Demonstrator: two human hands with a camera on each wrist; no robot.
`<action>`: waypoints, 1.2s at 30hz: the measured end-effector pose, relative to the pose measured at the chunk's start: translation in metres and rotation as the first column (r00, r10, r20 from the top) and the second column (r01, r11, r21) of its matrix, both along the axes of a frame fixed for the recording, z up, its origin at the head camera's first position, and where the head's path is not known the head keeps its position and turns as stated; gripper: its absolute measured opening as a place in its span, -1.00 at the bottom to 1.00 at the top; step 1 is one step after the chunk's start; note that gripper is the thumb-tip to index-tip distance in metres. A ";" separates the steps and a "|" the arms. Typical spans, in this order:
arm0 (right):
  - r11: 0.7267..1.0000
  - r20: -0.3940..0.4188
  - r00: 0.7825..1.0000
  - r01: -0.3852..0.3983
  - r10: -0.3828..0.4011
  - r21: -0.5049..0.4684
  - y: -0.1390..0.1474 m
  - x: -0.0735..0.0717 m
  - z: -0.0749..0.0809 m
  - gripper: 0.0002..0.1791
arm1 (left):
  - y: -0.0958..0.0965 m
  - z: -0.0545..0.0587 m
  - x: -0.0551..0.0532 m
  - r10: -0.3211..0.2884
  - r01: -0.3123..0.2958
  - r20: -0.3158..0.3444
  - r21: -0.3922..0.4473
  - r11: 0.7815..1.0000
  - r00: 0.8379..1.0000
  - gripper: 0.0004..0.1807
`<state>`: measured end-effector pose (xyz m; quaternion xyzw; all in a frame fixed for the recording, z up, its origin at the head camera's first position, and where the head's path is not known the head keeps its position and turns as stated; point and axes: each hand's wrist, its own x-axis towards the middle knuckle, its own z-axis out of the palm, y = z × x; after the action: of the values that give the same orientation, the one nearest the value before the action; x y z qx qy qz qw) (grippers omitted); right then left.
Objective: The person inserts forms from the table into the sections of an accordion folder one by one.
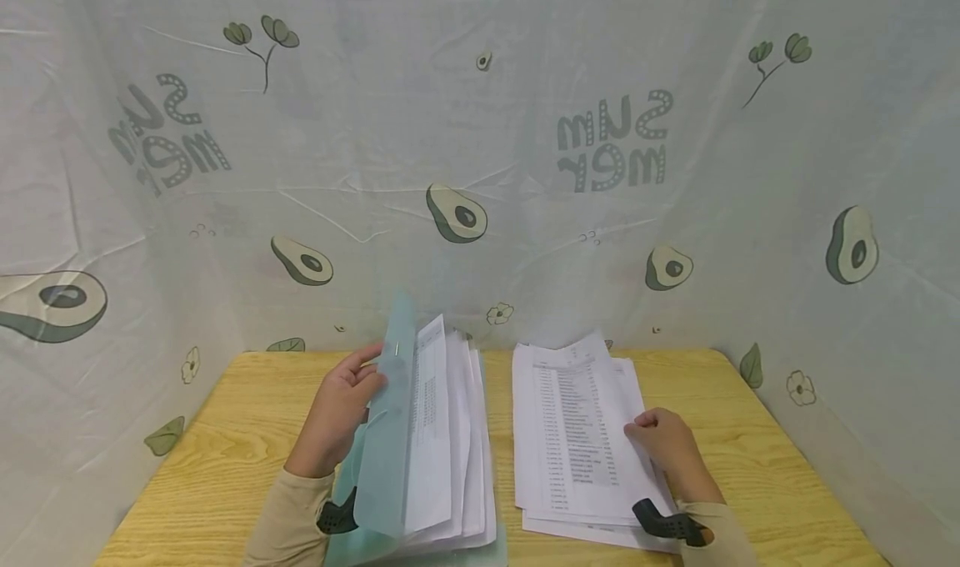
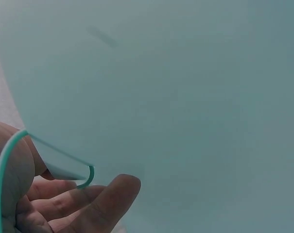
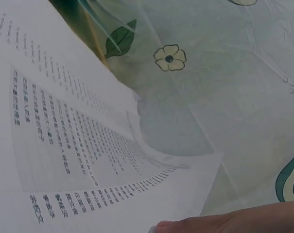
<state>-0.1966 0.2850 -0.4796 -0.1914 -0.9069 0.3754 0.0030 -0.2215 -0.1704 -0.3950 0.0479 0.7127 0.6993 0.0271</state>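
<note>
A translucent light-green document folder (image 1: 384,459) stands partly open left of centre, its front cover raised. My left hand (image 1: 341,413) grips that cover near its left edge, thumb on one side. In the left wrist view the green cover (image 2: 176,97) fills most of the picture, with a curved cord or loop beside the fingers. Several white sheets (image 1: 431,434) fan out inside the folder. To the right lies a stack of printed papers (image 1: 566,434), its top sheet curling up at the far end. My right hand (image 1: 667,446) pinches the right edge of these papers.
A yellow wood-grain table (image 1: 757,467) carries everything. Behind and at both sides hangs a pale curtain (image 1: 525,258) printed with avocados, leaves and flowers. Black wrist straps (image 1: 667,524) sit over both beige sleeves.
</note>
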 end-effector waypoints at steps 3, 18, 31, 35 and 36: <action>1.000 -0.040 0.999 -0.013 0.013 -0.001 0.000 0.001 0.003 -0.73 | 0.000 0.000 0.000 0.001 -0.001 0.001 0.001 1.000 1.000 -0.49; 0.995 -0.172 0.984 0.022 -0.037 -0.093 -0.013 0.000 0.016 -0.54 | -0.004 -0.001 0.000 0.014 -0.014 0.012 0.031 0.999 1.000 -0.48; 0.975 -0.162 0.987 -0.048 0.012 -0.217 -0.017 0.003 0.026 -0.68 | -0.005 0.003 -0.001 0.036 -0.037 0.011 0.052 0.998 0.999 -0.48; 0.967 -0.142 0.989 -0.069 0.035 -0.244 -0.014 0.004 0.027 -0.72 | -0.006 0.004 0.000 0.045 -0.045 0.013 0.049 0.998 0.999 -0.49; 0.966 -0.137 0.990 -0.070 0.037 -0.250 -0.014 0.004 0.027 -0.72 | -0.006 0.004 0.000 0.048 -0.048 0.013 0.048 0.998 0.999 -0.49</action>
<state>-0.1930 0.2711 -0.4526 -0.1405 -0.8540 0.5001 0.0280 -0.2218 -0.1766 -0.3905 0.0273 0.6965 0.7170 0.0135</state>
